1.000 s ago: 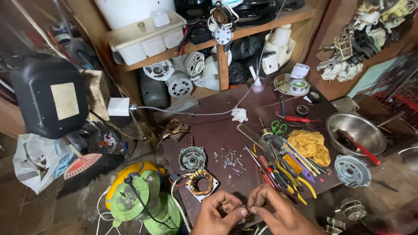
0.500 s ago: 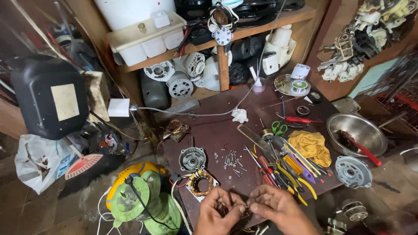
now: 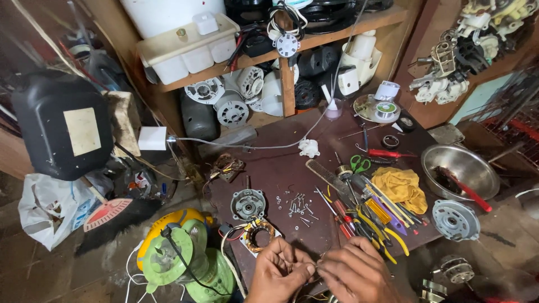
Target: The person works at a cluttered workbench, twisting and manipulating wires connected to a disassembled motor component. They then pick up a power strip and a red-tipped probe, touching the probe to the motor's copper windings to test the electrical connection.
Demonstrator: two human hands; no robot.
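Head view, looking down on a cluttered repair desk (image 3: 281, 168) of dark wood. Far left, off the desk, a black casing (image 3: 62, 126) with a pale label leans by a white plastic bag (image 3: 48, 210); below them a yellow-and-green appliance (image 3: 179, 261) sits on the floor with its black cord trailing, set aside within reach. On the desk's left part lie a round grey motor end cap (image 3: 248, 203) and, just beside it, a stator with copper windings (image 3: 258, 235), its coloured leads running toward the hands, likely so the wires can be worked close to the body. The left hand (image 3: 279, 273) and the right hand (image 3: 355, 276) meet at the bottom edge, fingertips touching; each grip is pinched together on a thin wire end (image 3: 318, 265), too small to tell more. Loose screws (image 3: 295, 205) are scattered just above the hands, kept in one patch. Further right, screwdrivers and yellow-handled pliers (image 3: 387, 235) lie fanned side by side, handles toward the person, next to a yellow cloth (image 3: 401, 188). A steel bowl (image 3: 461, 168) with a red-handled tool stands at the far right edge.
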